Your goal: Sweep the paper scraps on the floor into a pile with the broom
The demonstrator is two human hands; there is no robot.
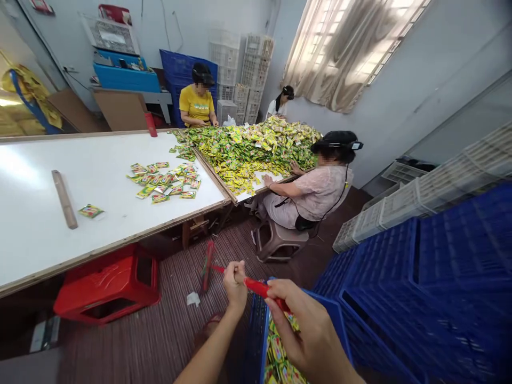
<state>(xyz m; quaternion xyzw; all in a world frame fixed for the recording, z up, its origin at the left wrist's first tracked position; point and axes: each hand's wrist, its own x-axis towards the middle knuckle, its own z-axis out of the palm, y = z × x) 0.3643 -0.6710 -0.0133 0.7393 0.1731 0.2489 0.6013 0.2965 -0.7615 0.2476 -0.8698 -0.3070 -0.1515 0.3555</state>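
Both my hands grip a broom [256,287] with a red handle end. My left hand [234,288] is closed around the stick farther down. Nearer to me, my right hand [302,320] wraps the red grip at the top end. The broom head [207,266], red and dark, is low over the striped floor, slightly blurred. A crumpled white scrap [193,299] lies on the floor just left of the head. Under my right hand stands a blue crate [334,309] holding small yellow-green packets [280,352], partly hidden by my forearm.
A white table [100,154] carries loose packets [164,181] and a wooden strip [64,198]. Beneath it is a red stool [110,288]. A seated person [320,186] and two others sit around a packet heap [256,146]. Blue crates [460,266] are stacked at right.
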